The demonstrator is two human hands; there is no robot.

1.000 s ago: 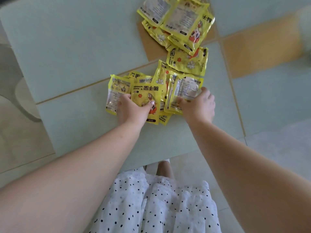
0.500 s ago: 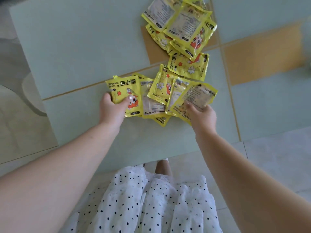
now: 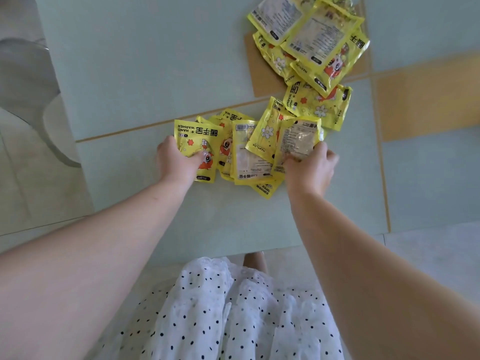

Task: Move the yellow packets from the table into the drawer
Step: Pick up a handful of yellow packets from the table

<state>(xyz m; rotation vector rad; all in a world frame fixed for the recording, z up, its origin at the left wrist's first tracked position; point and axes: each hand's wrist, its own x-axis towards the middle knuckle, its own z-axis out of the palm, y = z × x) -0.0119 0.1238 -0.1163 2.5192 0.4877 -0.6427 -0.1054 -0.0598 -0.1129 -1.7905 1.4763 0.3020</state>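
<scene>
Several yellow hand-warmer packets lie overlapping on a pale green table (image 3: 145,74). My left hand (image 3: 176,161) grips the leftmost packet (image 3: 200,141), thumb on its printed face. My right hand (image 3: 310,167) pinches a packet (image 3: 298,137) that shows its clear back side, at the right of the near cluster. Between my hands lie more packets (image 3: 246,157). A second heap of packets (image 3: 311,42) sits farther back on the right. No drawer is in view.
The table's near edge (image 3: 233,253) runs just above my dotted white skirt (image 3: 233,315). A tiled floor shows at the left and right, and a grey chair or stool base (image 3: 52,126) stands left of the table.
My left hand has kept its grip on the leftmost packet. My right hand's packet has swung from tilted right to more upright, nearer the cluster. The camera has shifted slightly.
</scene>
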